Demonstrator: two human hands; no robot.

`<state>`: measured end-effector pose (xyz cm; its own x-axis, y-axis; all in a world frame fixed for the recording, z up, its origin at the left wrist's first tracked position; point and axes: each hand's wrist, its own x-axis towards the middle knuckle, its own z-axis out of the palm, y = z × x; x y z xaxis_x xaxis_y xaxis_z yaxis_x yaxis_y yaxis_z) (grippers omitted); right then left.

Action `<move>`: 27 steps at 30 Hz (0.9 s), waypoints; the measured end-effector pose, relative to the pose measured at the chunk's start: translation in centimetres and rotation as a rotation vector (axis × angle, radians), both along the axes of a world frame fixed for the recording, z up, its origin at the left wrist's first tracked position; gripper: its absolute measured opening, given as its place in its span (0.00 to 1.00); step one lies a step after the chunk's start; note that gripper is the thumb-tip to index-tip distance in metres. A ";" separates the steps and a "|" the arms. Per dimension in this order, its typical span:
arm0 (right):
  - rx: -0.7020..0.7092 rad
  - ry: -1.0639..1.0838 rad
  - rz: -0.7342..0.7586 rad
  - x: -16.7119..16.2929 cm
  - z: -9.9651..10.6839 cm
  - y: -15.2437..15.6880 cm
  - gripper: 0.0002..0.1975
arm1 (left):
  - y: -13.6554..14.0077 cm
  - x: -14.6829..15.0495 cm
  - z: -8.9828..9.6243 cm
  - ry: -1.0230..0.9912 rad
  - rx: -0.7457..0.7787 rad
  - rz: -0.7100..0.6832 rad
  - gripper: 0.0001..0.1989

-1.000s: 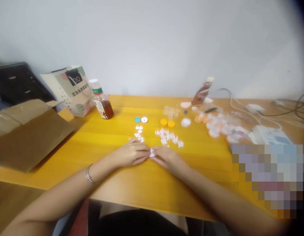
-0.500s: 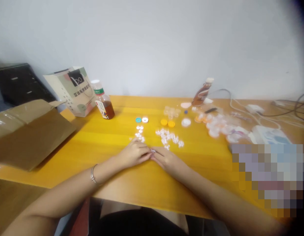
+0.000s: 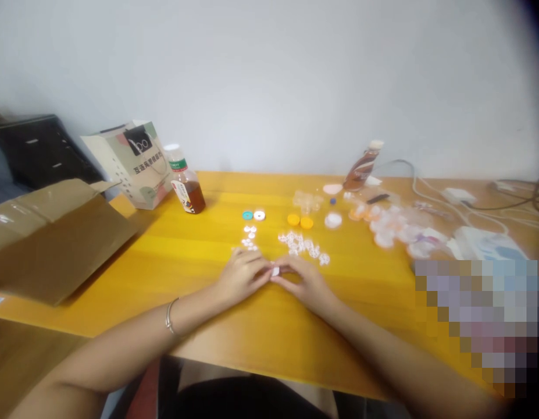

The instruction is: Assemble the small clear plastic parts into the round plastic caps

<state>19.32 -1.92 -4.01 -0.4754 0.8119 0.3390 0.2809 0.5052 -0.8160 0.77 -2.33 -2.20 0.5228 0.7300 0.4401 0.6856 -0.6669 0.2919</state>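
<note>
Between the fingertips of both hands is a small white disc-like piece [image 3: 275, 271], too blurred to make out fully. My left hand [image 3: 245, 273] pinches it from the left, and my right hand [image 3: 304, 281] pinches it from the right, thumb below and forefinger above. Just beyond my left hand lie several small white round pieces [image 3: 250, 235]. Past my right hand is a scatter of small white wheel-like pieces [image 3: 295, 240]. Farther back sit a teal ring-shaped disc [image 3: 247, 215], a white ring-shaped disc [image 3: 259, 215] and two orange-yellow discs [image 3: 300, 221].
A cardboard box [image 3: 55, 233] and paper bag [image 3: 142, 166] stand left, beside a bottle of dark drink [image 3: 188, 186]. Another brown bottle [image 3: 363, 167] leans at the back right. Bagged plastic parts [image 3: 391, 226], cables [image 3: 430, 195] and a white pack [image 3: 487, 244] occupy the right side.
My right hand's fingers have parted around the white piece, which now shows more clearly between the hands. The whole view has shifted slightly; the table things lie as before.
</note>
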 end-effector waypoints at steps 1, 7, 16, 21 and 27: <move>-0.115 0.084 0.001 -0.1 0.0 0.1 0.09 | 0.0 0.0 0.0 -0.006 0.023 0.002 0.09; -0.501 0.324 -0.014 -0.7 0.6 0.1 0.12 | -0.1 0.1 0.3 -0.031 0.087 -0.012 0.09; -0.521 0.309 -0.151 -0.6 1.3 0.2 0.13 | 5.0 -4.0 0.6 0.025 -0.042 0.192 0.09; -0.505 0.297 -0.162 -0.7 1.4 0.3 0.12 | 6.5 -4.4 -0.2 0.114 -0.099 0.202 0.09; -0.506 0.300 -0.159 -0.8 1.4 0.2 0.12 | 6.6 -4.0 -0.3 0.122 -0.118 0.161 0.10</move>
